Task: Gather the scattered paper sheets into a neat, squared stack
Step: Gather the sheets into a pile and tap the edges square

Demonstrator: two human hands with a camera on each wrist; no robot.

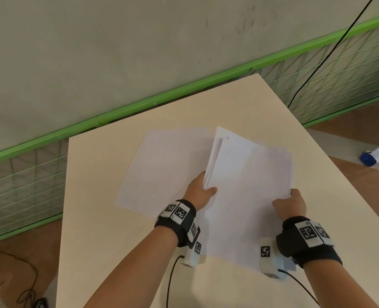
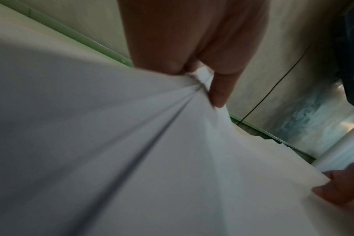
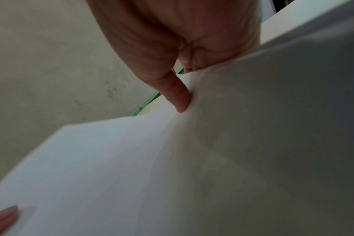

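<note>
My left hand (image 1: 200, 192) and right hand (image 1: 289, 204) each pinch the paper bundle (image 1: 248, 178). One sheet (image 1: 162, 167) lies flat on the table (image 1: 99, 196).

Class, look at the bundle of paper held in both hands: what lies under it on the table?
Under the held bundle, loose sheets lie flat on the table, showing to its left. How far they run beneath is covered by the bundle.

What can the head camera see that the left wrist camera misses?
Only the head view shows the loose sheets lying flat on the table, and both wrist bands. Only the left wrist view shows, close up, the left hand's thumb pressing a crease into the held sheaf. Both show the left hand and right hand gripping that sheaf.
</note>
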